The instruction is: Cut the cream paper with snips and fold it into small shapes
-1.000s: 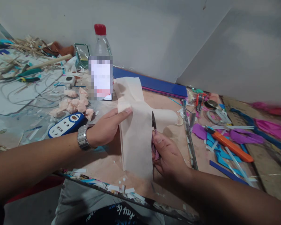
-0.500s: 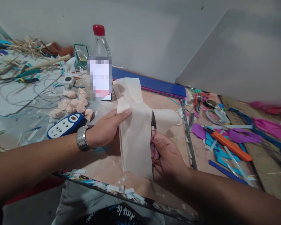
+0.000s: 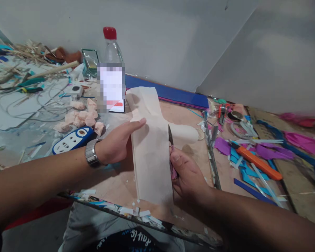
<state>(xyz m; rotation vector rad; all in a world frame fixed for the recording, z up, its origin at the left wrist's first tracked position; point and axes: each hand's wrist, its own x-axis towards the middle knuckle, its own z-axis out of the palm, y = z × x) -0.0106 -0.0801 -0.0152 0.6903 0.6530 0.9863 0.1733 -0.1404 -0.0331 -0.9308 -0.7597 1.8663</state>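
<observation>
My left hand [image 3: 122, 140], with a metal watch at the wrist, grips the left edge of a folded cream sheet [image 3: 152, 157], thumb on top and fingers hidden beneath. It looks like paper or thin cloth; I cannot tell which. My right hand [image 3: 187, 173] is closed round the pink handles of a pair of scissors [image 3: 171, 134]. The dark blades point away from me along the sheet's right edge. Behind them a roll of the same cream material [image 3: 185, 133] lies on the table.
A phone [image 3: 112, 87] leans against a red-capped bottle [image 3: 110, 45]. Left lie a blue-and-white power strip [image 3: 73, 140] and crumpled peach pieces [image 3: 81, 117]. An orange utility knife [image 3: 259, 162], tape rolls [image 3: 240, 129] and coloured scraps [image 3: 274, 151] lie right. Blue strips [image 3: 168, 90] lie along the wall.
The scissors have shifted slightly left and down along the sheet's right edge. The cream roll's outer flap, raised before, now lies closer round it. My left hand keeps its hold.
</observation>
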